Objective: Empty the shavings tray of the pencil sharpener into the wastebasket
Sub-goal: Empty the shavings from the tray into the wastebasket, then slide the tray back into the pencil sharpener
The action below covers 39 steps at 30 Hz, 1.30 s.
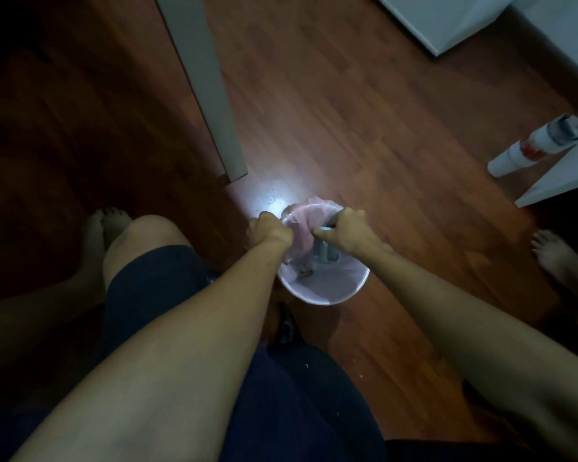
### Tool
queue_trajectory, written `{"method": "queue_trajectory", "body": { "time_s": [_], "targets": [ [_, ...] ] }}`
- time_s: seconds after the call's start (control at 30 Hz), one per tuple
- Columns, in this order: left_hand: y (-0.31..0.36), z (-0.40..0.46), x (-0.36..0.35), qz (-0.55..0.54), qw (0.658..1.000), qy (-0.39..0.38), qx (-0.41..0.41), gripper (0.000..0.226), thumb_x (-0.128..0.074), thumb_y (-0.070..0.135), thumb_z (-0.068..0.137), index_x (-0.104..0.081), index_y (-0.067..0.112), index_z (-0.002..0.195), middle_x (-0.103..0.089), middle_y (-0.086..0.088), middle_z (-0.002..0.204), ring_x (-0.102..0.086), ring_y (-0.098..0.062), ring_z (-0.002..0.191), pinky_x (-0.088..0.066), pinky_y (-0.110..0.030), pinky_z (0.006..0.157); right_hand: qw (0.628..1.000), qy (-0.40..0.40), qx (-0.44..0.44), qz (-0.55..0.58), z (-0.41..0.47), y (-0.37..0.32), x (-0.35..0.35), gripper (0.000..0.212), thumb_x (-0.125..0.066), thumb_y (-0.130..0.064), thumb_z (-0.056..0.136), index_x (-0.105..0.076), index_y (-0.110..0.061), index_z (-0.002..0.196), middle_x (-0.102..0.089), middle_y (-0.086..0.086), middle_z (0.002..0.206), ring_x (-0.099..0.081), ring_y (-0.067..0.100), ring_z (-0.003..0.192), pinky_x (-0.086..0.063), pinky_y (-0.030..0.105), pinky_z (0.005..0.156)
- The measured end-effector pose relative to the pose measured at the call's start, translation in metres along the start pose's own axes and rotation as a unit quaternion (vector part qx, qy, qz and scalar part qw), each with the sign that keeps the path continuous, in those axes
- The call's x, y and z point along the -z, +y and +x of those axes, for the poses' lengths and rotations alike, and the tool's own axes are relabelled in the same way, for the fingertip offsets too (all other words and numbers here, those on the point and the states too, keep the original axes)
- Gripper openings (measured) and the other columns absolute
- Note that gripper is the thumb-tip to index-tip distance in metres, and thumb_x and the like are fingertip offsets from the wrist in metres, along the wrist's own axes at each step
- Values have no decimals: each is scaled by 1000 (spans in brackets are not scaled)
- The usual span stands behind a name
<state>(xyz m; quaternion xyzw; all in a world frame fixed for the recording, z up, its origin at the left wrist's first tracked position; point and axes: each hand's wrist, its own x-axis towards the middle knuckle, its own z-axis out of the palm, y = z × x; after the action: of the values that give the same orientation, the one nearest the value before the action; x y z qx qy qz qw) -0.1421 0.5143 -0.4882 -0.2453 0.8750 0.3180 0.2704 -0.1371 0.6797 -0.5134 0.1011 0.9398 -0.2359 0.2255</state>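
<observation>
Down low, we hold both hands over the wastebasket [324,291] w/ its pink bag [302,228] on the wood floor [364,111]. Our left hand [269,230] is curled at the rim; can't tell what it grips. Our right hand [344,230] is closed round a gray tray [326,250] over the bin. A table leg [211,95] stands near. A white tube [528,150] has marks too blurry to read.

Wastebasket [324,291] on floor [347,128] before you | table leg [201,85] behind-left | your hands over its rim
</observation>
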Motion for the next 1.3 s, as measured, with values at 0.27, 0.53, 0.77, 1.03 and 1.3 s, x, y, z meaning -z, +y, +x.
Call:
{"method": "queue_trajectory", "body": {
  "time_s": [0.27, 0.53, 0.77, 1.03, 1.3],
  "targets": [
    [44, -52, 91, 25, 994, 38, -101, 38, -57, 29, 90, -66, 8, 120, -61, -16, 132, -55, -34, 123, -46, -33, 97, 994, 89, 41, 40, -43, -78, 99, 51, -69, -46, 78, -75, 5, 80, -68, 29, 72, -63, 36, 68, -47, 34, 55],
    [96, -140, 215, 12, 969, 132, -211, 44, -56, 38, 89, -66, 9, 121, -62, -12, 130, -56, -31, 122, -45, -34, 99, 973, 187, 101, 92, -114, -177, 219, 58, -67, -59, 71, -75, -2, 74, -70, 12, 71, -67, 25, 73, -50, 32, 58],
    [108, -219, 337, 45, 935, 210, -283, 43, -57, 38, 92, -68, 9, 121, -66, -13, 127, -59, -31, 119, -48, -33, 95, 929, 285, 193, 133, -186, -281, 308, 55, -70, -52, 79, -78, 2, 82, -72, 16, 76, -67, 24, 77, -47, 34, 66],
    [66, -280, 463, 15, 903, 322, -283, 40, -59, 35, 92, -69, 6, 117, -67, -14, 123, -60, -32, 114, -47, -32, 91, 881, 255, 242, 318, -237, -394, 340, 55, -72, -52, 73, -75, -2, 96, -73, 13, 93, -71, 25, 81, -58, 33, 64],
    [-40, -280, 549, -52, 850, 480, -212, 50, -62, 36, 86, -56, 16, 132, -58, -11, 133, -54, -30, 122, -45, -36, 96, 854, 129, 260, 432, -237, -495, 280, 37, -82, -39, 71, -67, -6, 78, -73, 17, 97, -74, 29, 79, -60, 31, 55]
  ]
}}
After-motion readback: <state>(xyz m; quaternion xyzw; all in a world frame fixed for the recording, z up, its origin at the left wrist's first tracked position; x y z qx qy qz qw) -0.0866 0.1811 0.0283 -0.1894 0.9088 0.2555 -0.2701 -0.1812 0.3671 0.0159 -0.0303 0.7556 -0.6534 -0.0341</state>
